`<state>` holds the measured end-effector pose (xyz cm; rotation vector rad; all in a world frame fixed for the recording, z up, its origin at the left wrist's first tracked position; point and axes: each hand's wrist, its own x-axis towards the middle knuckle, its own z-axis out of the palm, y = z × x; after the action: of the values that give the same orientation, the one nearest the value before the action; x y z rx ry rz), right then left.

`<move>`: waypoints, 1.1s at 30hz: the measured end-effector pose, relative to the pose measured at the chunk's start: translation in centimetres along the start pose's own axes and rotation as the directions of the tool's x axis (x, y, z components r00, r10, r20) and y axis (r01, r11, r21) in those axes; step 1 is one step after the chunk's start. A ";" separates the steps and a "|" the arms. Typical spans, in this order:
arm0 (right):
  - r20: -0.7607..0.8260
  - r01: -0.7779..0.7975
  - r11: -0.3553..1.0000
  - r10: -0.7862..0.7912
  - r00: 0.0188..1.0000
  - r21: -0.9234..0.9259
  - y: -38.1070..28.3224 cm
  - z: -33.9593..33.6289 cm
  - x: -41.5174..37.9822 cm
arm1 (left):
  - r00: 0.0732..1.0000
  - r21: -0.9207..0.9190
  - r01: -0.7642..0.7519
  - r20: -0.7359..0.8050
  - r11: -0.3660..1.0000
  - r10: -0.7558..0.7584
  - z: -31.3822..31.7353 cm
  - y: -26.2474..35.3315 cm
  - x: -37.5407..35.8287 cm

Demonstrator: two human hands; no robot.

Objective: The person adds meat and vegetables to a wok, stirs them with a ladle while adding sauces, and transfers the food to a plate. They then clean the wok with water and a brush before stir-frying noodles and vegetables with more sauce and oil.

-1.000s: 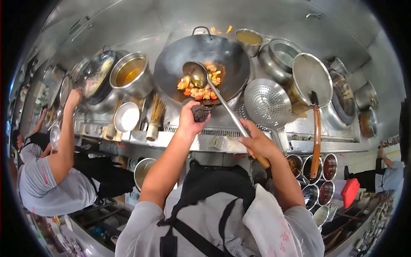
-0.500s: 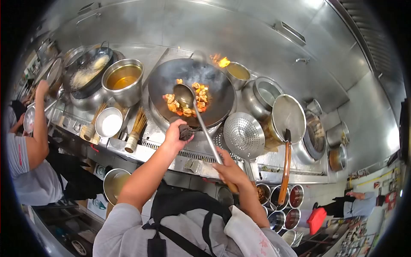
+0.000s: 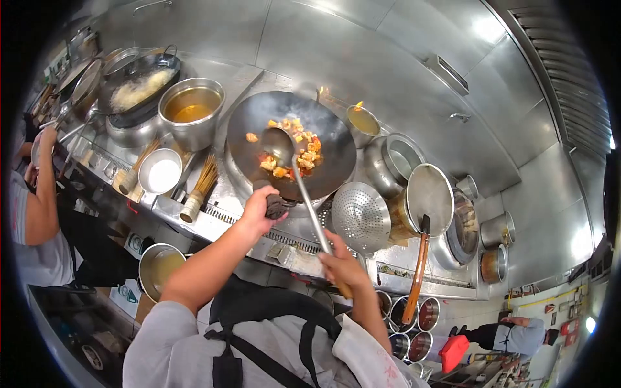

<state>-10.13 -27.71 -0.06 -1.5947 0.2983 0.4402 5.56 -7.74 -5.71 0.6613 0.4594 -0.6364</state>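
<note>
Wok station seen from above, mid-toss. The left hand is clamped around the cloth-wrapped wok handle at the near rim of the wok, which sits on the burner just above centre frame. The right hand, fingers closed tight on the shaft, holds the long ladle, whose bowl rests inside the wok among the food.

Change over the last second: the fried pieces, orange and golden with red bits, lay gathered in a mound beside the ladle bowl; they are now spread wider, with single pieces thrown toward the upper left wall of the wok. The ladle bowl has slid from the wok's centre toward its left half, and both hands have kept their grips throughout. The flame at the far rim has shrunk to small tongues. Judged from this, the contents are being turned and tossed, not yet lifted out.

Surroundings: a pot of oil to the upper left, a perforated skimmer to the right of the wok, a bamboo brush at the lower left. A co-worker's arm shows at the left edge.
</note>
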 end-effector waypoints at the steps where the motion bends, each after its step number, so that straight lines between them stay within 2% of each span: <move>1: -0.030 -0.018 0.999 0.016 0.999 -0.039 0.4 -1.5 -1.1 | 1.000 0.020 -0.017 0.007 1.000 0.017 -0.1 -0.1 0.2; 3: -0.059 -0.035 0.997 0.031 0.998 -0.072 1.3 -2.9 -0.7 | 0.998 0.044 -0.013 0.055 0.999 0.010 -1.4 -0.5 1.0; 4: -0.143 0.101 0.947 -0.151 0.978 -0.305 2.9 -3.7 0.8 | 0.999 0.051 -0.012 0.051 0.999 0.009 -2.2 -0.9 0.9; 5: -0.184 0.199 0.824 -0.341 0.922 -0.530 4.4 -4.4 2.2 | 0.997 0.045 -0.042 0.060 0.998 0.039 -2.8 -1.4 0.6; 6: -0.160 0.333 0.638 -0.589 0.792 -0.694 5.2 -4.2 4.3 | 0.995 0.040 -0.071 0.069 0.997 0.068 -3.3 -1.8 0.5; 7: -0.082 0.399 0.397 -0.786 0.613 -0.826 5.5 -3.2 6.7 | 0.993 0.054 -0.081 0.087 0.995 0.076 -4.0 -2.1 0.4; 9: -0.207 0.410 0.552 -0.745 0.634 -0.726 5.3 -0.3 10.0 | 0.992 0.068 -0.083 0.102 0.994 0.076 -4.5 -2.2 0.5; 10: -0.215 0.406 0.555 -0.745 0.632 -0.726 4.3 0.9 10.3 | 0.989 0.072 -0.094 0.118 0.993 0.085 -4.7 -2.2 0.7; 11: -0.254 0.309 0.800 -0.487 0.836 -0.515 2.5 2.4 9.6 | 0.991 0.049 -0.081 0.110 0.996 0.075 -4.7 -2.1 1.2; 12: -0.200 0.124 0.953 -0.183 0.962 -0.275 1.2 3.4 8.5 | 0.992 0.054 -0.075 0.110 0.996 0.068 -4.1 -1.8 1.2; 13: -0.204 0.120 0.955 -0.178 0.963 -0.270 0.6 3.5 7.1 | 0.993 0.054 -0.054 0.103 0.997 0.048 -3.2 -1.3 1.0; 15: 0.029 -0.062 0.998 0.062 0.998 0.012 -0.4 2.4 3.6 | 0.996 0.062 -0.013 0.085 0.998 0.007 -1.6 -0.3 1.1; 18: 0.085 -0.065 0.994 0.057 0.995 0.090 -1.0 -1.5 -1.0 | 0.999 0.068 -0.011 0.030 0.998 0.009 0.0 0.5 0.7; 20: -0.043 -0.130 0.967 0.123 0.991 -0.218 -0.9 -3.4 -2.0 | 1.000 0.092 -0.006 0.025 0.996 0.004 -0.7 0.2 0.6; 21: -0.045 -0.132 0.970 0.126 0.991 -0.206 0.7 -3.9 -0.7 | 0.998 0.084 -0.027 0.052 0.996 0.022 -1.4 -0.2 0.5; 22: -0.123 0.194 0.830 -0.298 0.946 -0.523 3.1 -4.6 2.0 | 0.996 0.076 -0.047 0.081 0.996 0.041 -2.0 -0.6 0.5; 23: -0.053 0.381 0.484 -0.670 0.741 -0.787 4.4 -4.9 3.6 | 0.996 0.088 -0.039 0.080 0.995 0.032 -2.7 -1.1 0.6; 24: -0.170 0.241 0.674 -0.483 0.859 -0.698 2.3 -3.3 3.6 | 0.995 0.096 -0.058 0.092 0.994 0.049 -3.6 -1.5 0.8; 25: -0.255 0.068 0.815 -0.258 0.932 -0.575 -0.2 -1.0 3.9 | 0.993 0.102 -0.073 0.104 0.992 0.063 -4.1 -1.8 0.9; 28: -0.267 0.106 0.840 -0.285 0.921 -0.532 -0.1 2.3 6.4 | 0.995 0.100 -0.062 0.084 0.993 0.053 -4.1 -1.7 0.7; 30: -0.140 0.137 0.949 -0.182 0.973 -0.283 1.5 3.6 6.5 | 0.997 0.056 -0.044 0.071 0.997 0.040 -3.9 -1.5 1.3; 31: -0.059 0.175 0.978 -0.183 0.981 -0.114 2.6 3.1 5.6 | 0.997 0.065 -0.031 0.068 0.997 0.027 -2.8 -1.0 0.9; 33: 0.046 -0.062 0.997 0.060 0.997 0.049 -0.5 0.9 0.2 | 0.998 0.083 -0.018 0.064 0.996 0.013 -0.9 0.1 0.5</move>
<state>-9.82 -26.73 0.23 -1.5276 0.3229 0.5107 5.87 -7.23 -6.61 0.7214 0.3698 -0.6629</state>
